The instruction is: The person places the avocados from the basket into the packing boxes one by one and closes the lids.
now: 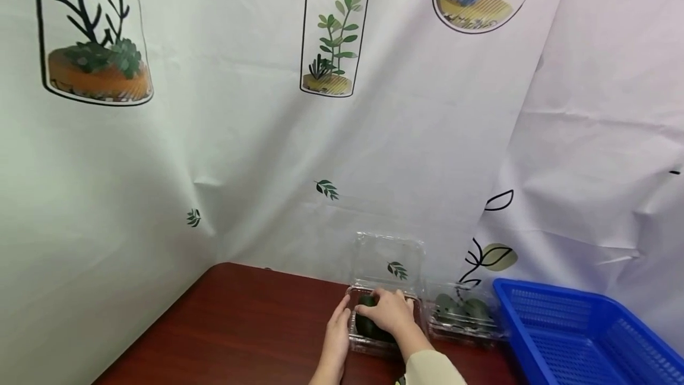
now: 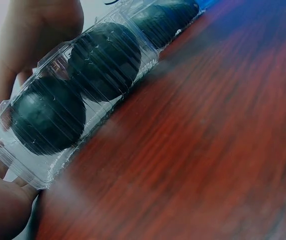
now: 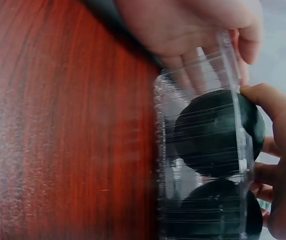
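A blue basket (image 1: 588, 331) sits at the red-brown table's (image 1: 240, 325) right end, and a plant-printed white curtain (image 1: 256, 135) hangs behind.

A reddish wooden desk (image 1: 240, 325) is carrying two clear boxes (image 1: 374, 346) (image 1: 462, 325) side by side and, far right, a blue basket (image 1: 577, 331).
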{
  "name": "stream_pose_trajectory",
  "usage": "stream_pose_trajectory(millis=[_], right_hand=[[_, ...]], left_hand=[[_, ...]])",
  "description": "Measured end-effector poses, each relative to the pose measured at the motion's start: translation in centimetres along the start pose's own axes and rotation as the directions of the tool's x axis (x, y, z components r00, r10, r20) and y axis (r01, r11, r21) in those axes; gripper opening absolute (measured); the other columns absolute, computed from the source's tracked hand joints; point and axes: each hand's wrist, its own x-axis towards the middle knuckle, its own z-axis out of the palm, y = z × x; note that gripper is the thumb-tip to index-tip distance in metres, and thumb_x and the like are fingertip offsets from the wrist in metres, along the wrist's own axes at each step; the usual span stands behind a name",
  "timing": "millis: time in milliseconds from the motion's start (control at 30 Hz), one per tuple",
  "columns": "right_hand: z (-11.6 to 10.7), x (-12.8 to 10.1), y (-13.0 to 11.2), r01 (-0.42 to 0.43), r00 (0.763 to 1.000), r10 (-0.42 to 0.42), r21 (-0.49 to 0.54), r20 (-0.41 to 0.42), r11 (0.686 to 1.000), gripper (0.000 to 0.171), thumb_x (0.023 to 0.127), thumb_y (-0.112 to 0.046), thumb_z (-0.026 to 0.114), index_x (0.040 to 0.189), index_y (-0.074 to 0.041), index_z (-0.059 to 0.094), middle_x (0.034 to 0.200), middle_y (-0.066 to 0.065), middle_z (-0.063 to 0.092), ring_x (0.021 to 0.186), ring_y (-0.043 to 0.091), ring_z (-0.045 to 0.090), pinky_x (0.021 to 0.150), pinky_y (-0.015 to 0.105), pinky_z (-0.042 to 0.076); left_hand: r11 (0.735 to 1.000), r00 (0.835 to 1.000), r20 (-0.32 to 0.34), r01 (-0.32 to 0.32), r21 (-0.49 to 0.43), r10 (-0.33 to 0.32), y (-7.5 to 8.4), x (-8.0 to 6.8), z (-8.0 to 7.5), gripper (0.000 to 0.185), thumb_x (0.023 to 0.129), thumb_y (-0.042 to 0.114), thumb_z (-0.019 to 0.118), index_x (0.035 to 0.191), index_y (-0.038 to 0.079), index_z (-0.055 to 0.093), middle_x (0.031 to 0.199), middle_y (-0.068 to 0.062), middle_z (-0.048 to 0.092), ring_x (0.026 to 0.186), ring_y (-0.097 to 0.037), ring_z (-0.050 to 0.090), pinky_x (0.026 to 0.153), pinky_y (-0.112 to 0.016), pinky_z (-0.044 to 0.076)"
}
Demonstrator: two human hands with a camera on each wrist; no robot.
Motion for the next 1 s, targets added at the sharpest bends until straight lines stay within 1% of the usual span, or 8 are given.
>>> stream_pose_trajectory(millis=[167, 267, 500, 667, 767, 833, 900, 1000], right_hand=[[0.2, 0.0, 0.1, 0.010, 1.000, -0.008, -0.085, 0.016, 0.996, 0.054, 0.075, -0.058, 0.063, 0.106, -0.013, 0.067, 0.102, 0.003, 0.067, 0.102, 0.034, 0.049, 0.083, 0.057, 0.030], [0.4, 0.0, -0.1, 0.021, 1.000, -0.019, -0.098, 0.020, 0.995, 0.056, 0.077, -0.060, 0.060, 0.107, -0.013, 0.067, 0.101, 0.002, 0.067, 0.100, 0.032, 0.050, 0.080, 0.054, 0.031], [1.2, 0.0, -0.4, 0.023, 0.999, -0.021, -0.095, 0.025, 0.995, 0.051, 0.080, -0.060, 0.057, 0.095, -0.012, 0.061, 0.087, 0.003, 0.064, 0.089, 0.028, 0.052, 0.077, 0.050, 0.031], [1.4, -0.1, -0.5, 0.064, 0.998, -0.061, -0.123, 0.022, 0.990, 0.054, 0.086, -0.058, 0.050, 0.103, -0.008, 0.063, 0.095, 0.006, 0.066, 0.099, 0.033, 0.052, 0.079, 0.051, 0.033], [1.2, -0.2, -0.4, 0.082, 0.997, -0.081, -0.132, 0.018, 0.988, 0.055, 0.087, -0.058, 0.047, 0.106, -0.009, 0.065, 0.100, 0.006, 0.066, 0.103, 0.034, 0.052, 0.082, 0.053, 0.034], [0.7, -0.2, -0.2, 0.092, 0.995, -0.095, -0.115, -0.022, 0.989, 0.049, 0.087, -0.055, 0.050, 0.101, -0.011, 0.066, 0.096, 0.004, 0.067, 0.099, 0.034, 0.053, 0.082, 0.053, 0.035], [0.0, -0.1, 0.5, 0.098, 0.989, -0.105, -0.075, -0.100, 0.992, 0.040, 0.086, -0.051, 0.054, 0.094, -0.014, 0.068, 0.089, 0.001, 0.067, 0.093, 0.031, 0.054, 0.079, 0.050, 0.038], [-1.8, 0.2, 2.1, 0.078, 0.971, -0.071, 0.020, -0.227, 0.997, 0.026, 0.085, -0.039, 0.060, 0.089, -0.015, 0.068, 0.083, -0.001, 0.065, 0.085, 0.026, 0.052, 0.075, 0.046, 0.039]], left_hand=[[0.999, 0.999, -0.012, -0.035, 0.003, 0.035, -0.1, 0.0, 0.5, 0.044, 0.097, 0.015, 0.036, 0.136, -0.005, 0.041, 0.140, -0.027, 0.035, 0.129, -0.046, 0.026, 0.101, -0.060, 0.024], [0.998, 0.998, -0.023, -0.056, 0.000, 0.056, -0.2, 0.0, 0.5, 0.043, 0.097, 0.013, 0.037, 0.135, -0.006, 0.041, 0.138, -0.028, 0.037, 0.128, -0.045, 0.029, 0.101, -0.057, 0.026], [1.000, 1.000, -0.001, 0.000, -0.006, 0.000, -0.1, 0.1, 0.0, 0.045, 0.098, 0.017, 0.036, 0.138, -0.004, 0.037, 0.141, -0.026, 0.033, 0.130, -0.045, 0.023, 0.102, -0.059, 0.022], [1.000, 1.000, -0.008, -0.003, -0.009, 0.003, -0.3, 0.1, 0.0, 0.046, 0.097, 0.015, 0.039, 0.138, -0.006, 0.037, 0.141, -0.028, 0.033, 0.130, -0.046, 0.023, 0.102, -0.059, 0.021], [1.000, 1.000, -0.026, -0.015, -0.004, 0.015, -0.4, 0.1, 0.1, 0.047, 0.094, 0.011, 0.043, 0.137, -0.007, 0.037, 0.140, -0.028, 0.033, 0.129, -0.045, 0.026, 0.102, -0.057, 0.024], [1.000, 0.999, -0.036, -0.018, 0.006, 0.018, -0.4, 0.0, 0.2, 0.048, 0.091, 0.007, 0.044, 0.136, -0.007, 0.038, 0.140, -0.029, 0.034, 0.128, -0.045, 0.027, 0.102, -0.057, 0.025], [1.000, 0.999, -0.047, -0.019, 0.018, 0.020, -0.4, 0.1, 0.3, 0.048, 0.089, 0.003, 0.043, 0.136, -0.006, 0.039, 0.140, -0.029, 0.034, 0.128, -0.045, 0.027, 0.101, -0.057, 0.027], [0.999, 0.998, -0.057, -0.025, 0.036, 0.027, -0.3, 0.2, 0.5, 0.050, 0.085, 0.000, 0.042, 0.136, -0.004, 0.041, 0.139, -0.030, 0.033, 0.125, -0.043, 0.032, 0.096, -0.052, 0.034]])
